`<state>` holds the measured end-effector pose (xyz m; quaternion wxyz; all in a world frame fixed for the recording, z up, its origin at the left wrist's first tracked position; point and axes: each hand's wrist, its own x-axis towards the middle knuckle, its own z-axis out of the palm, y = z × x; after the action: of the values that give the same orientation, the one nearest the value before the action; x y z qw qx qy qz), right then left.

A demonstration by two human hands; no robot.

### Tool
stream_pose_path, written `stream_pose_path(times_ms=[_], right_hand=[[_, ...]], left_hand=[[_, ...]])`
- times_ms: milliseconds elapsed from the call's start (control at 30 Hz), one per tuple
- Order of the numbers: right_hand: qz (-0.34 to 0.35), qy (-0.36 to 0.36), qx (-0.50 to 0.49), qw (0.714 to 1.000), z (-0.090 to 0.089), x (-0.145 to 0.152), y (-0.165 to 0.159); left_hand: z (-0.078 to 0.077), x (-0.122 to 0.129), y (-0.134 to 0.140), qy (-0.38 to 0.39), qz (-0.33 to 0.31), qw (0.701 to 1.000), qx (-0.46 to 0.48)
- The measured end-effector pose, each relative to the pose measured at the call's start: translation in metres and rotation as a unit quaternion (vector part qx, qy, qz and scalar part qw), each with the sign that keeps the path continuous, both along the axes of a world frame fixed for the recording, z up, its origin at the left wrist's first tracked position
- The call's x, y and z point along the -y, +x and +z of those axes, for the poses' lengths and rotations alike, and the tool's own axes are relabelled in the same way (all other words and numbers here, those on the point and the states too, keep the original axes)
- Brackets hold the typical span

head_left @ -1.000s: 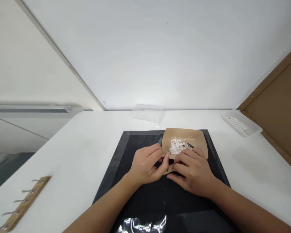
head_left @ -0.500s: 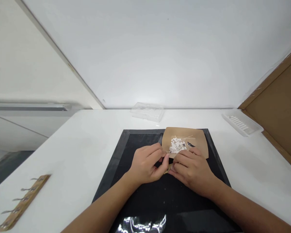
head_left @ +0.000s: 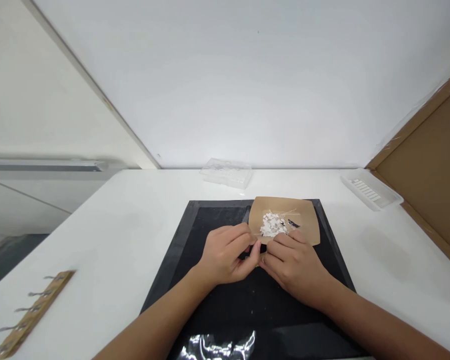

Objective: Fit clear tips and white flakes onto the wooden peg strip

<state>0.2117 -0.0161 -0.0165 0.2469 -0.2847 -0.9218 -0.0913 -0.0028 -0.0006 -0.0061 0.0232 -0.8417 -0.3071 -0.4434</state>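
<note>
Over the black mat point(head_left: 247, 310), my left hand point(head_left: 227, 252) and my right hand point(head_left: 294, 265) meet with fingertips almost touching. Both are closed in a pinch around a small yellowish-brown piece, mostly covered by the fingers, whose kind I cannot make out. Just beyond the fingers lies a brown paper tray point(head_left: 310, 212), its near edge partly behind my hands. In it sits a heap of small white scraps point(head_left: 273, 225), with a dark strip point(head_left: 293, 223) and a few thin straw-like pieces beside it.
A clear plastic box point(head_left: 227, 173) stands by the back wall. At the right is a translucent tray point(head_left: 371, 189) holding white pieces, near a cardboard panel point(head_left: 427, 160). A wooden rack with metal hooks point(head_left: 33, 315) lies on the white table point(head_left: 108, 240) at the left.
The fingertips have drawn slightly closer together, and less of the yellowish-brown piece shows between them. The whole view has shifted a little; the other objects stay in place.
</note>
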Motion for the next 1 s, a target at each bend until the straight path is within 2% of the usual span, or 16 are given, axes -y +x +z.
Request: stream_pose_path(times_ms=[433, 1000], right_hand=[[0.007, 0.016, -0.015, 1.000, 0.0006, -0.0006, 0.0018], [-0.009, -0.014, -0.068, 0.998, 0.0022, -0.0039, 0.0075]], left_hand=[[-0.0016, -0.0032, -0.0020, -0.002, 0.017, 1.000, 0.001], [-0.0008, -0.0027, -0.0035, 0.005, 0.016, 1.000, -0.003]])
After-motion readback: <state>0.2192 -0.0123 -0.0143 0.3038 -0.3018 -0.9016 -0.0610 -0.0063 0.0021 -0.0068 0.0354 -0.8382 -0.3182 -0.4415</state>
